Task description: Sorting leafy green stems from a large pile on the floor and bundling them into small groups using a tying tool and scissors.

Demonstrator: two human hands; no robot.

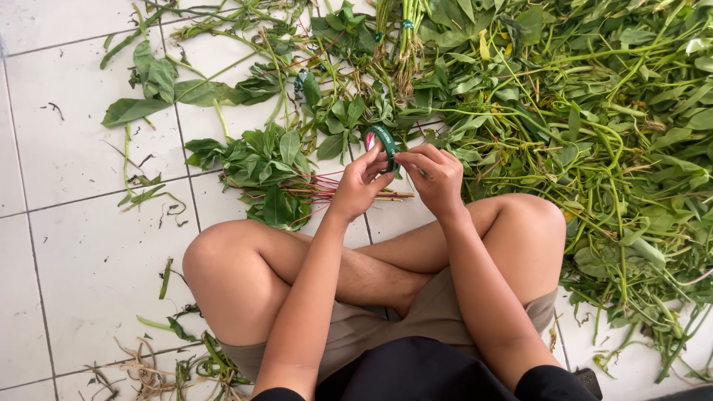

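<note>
Green tape roll [384,139] pinched between left hand [359,182] and right hand [434,175].

The floor [82,260] is glossy white ceramic tile with dark grout lines; the roll of green tape [385,141] looks smooth and plasticky; leafy greens [594,111] are matt, stems slightly shiny; shorts [356,334] are matt cloth.
</note>
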